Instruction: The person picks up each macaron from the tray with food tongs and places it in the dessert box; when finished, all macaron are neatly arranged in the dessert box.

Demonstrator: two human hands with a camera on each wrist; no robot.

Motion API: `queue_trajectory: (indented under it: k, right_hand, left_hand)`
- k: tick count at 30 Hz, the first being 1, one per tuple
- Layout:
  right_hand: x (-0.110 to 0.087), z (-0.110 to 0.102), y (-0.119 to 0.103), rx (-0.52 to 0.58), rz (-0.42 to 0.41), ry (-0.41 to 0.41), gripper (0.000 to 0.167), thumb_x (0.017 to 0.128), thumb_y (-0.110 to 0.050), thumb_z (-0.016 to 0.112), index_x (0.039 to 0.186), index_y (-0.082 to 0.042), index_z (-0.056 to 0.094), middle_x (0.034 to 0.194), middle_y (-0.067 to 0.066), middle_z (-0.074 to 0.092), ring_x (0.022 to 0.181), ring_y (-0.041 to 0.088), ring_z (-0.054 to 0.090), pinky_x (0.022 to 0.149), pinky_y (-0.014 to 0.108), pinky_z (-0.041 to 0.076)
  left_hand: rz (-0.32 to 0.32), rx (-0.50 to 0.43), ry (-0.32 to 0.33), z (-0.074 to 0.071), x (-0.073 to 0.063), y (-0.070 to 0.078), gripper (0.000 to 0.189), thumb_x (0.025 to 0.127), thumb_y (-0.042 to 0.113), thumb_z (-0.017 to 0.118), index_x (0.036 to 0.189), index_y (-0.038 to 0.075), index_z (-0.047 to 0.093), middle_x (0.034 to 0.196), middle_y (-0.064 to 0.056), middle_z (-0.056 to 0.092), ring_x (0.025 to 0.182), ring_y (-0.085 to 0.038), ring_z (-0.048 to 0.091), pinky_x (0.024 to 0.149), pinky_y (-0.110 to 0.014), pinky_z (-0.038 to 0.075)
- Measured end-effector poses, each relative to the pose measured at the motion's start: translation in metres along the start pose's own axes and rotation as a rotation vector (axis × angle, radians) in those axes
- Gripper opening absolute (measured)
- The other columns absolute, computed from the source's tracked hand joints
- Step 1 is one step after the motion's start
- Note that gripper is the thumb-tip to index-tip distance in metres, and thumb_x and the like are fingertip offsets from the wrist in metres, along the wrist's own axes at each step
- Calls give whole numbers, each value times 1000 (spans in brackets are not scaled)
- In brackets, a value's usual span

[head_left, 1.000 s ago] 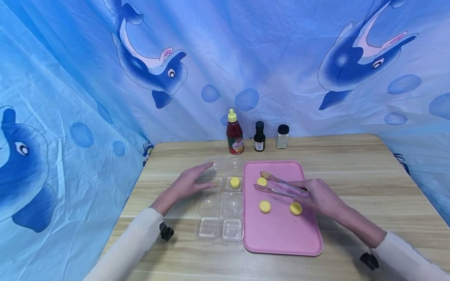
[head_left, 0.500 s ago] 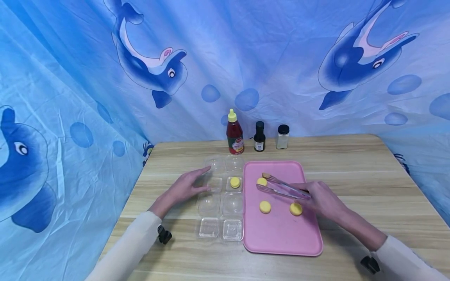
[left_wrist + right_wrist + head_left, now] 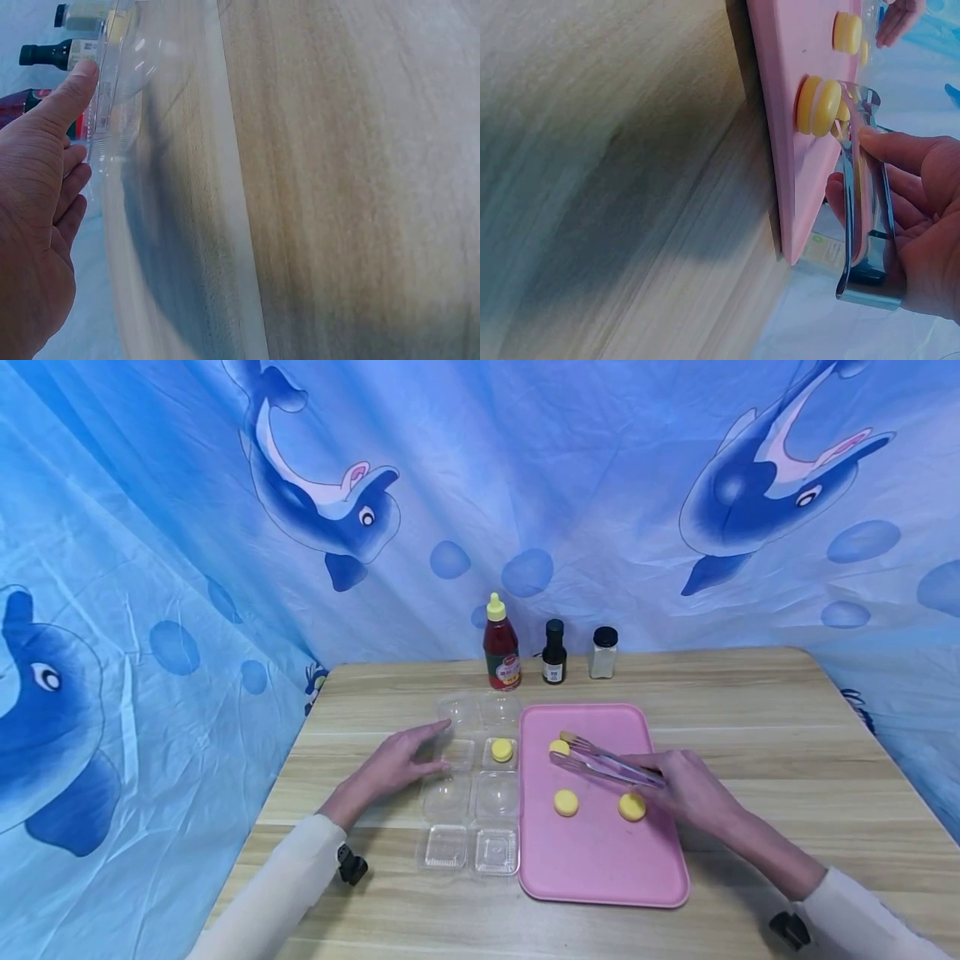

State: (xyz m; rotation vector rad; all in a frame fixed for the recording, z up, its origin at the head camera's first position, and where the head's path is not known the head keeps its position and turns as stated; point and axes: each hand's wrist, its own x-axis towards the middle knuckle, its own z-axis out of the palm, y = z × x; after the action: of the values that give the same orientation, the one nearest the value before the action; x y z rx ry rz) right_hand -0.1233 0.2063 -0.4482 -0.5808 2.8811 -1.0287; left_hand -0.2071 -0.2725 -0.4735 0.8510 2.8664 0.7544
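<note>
The shiny metal tongs (image 3: 848, 210), right of centre in the head view, are gripped by your right hand's fingers (image 3: 900, 154). Their tips, edged rightward since a second ago, flank a round yellow macaron (image 3: 559, 747) on the rectangular pink tray (image 3: 600, 868). Your left hand (image 3: 390, 763), now slightly lower, has loose, extended fingers beside a clear plastic container (image 3: 460, 755). Upper centre, the red sauce bottle's (image 3: 502, 647) label is unreadably small.

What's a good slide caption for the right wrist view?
Right hand holding tongs over a pink tray of yellow macarons.
</note>
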Motion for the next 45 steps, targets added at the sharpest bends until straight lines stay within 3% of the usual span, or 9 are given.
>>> queue_trajectory:
  k: [15, 26, 36, 41, 45]
  right_hand:
    - [-3, 2, 2, 25, 19, 24, 43, 89, -3, 83, 131, -5, 75, 76, -3, 64, 59, 10, 50, 48, 24, 43]
    - [-1, -1, 1, 13, -23, 64, 41, 88, -3, 86, 128, -3, 77, 83, -2, 70, 61, 8, 52, 49, 24, 45]
    - [18, -6, -15, -4, -60, 67, 42, 87, -2, 86, 127, -4, 77, 89, 0, 75, 60, 9, 49, 47, 24, 38]
    - [32, -4, -28, 19, -67, 28, 42, 89, -4, 85, 130, -5, 76, 104, 5, 79, 69, 12, 57, 53, 23, 46]
    - [44, 1, -39, 43, -119, 13, 43, 89, -4, 86, 131, -6, 76, 101, 3, 78, 68, 11, 56, 54, 23, 45]
  left_hand:
    - [-1, 12, -10, 1, 1, 3, 80, 93, 38, 83, 160, 13, 48, 160, -11, 51, 146, -34, 50, 123, -51, 38]
    - [4, 28, 3, 2, 2, 5, 77, 93, 37, 84, 157, 10, 52, 156, -14, 55, 142, -36, 53, 121, -53, 40]
    - [-2, 36, 4, 1, 3, 6, 79, 90, 39, 86, 156, 11, 53, 155, -13, 56, 141, -36, 55, 120, -52, 42]
    - [-10, 30, 0, 0, 3, 7, 79, 91, 40, 85, 157, 12, 52, 157, -12, 55, 143, -35, 53, 121, -52, 41]
    - [-6, 28, -2, 1, 3, 7, 79, 91, 41, 85, 157, 12, 52, 157, -12, 55, 143, -35, 53, 121, -52, 41]
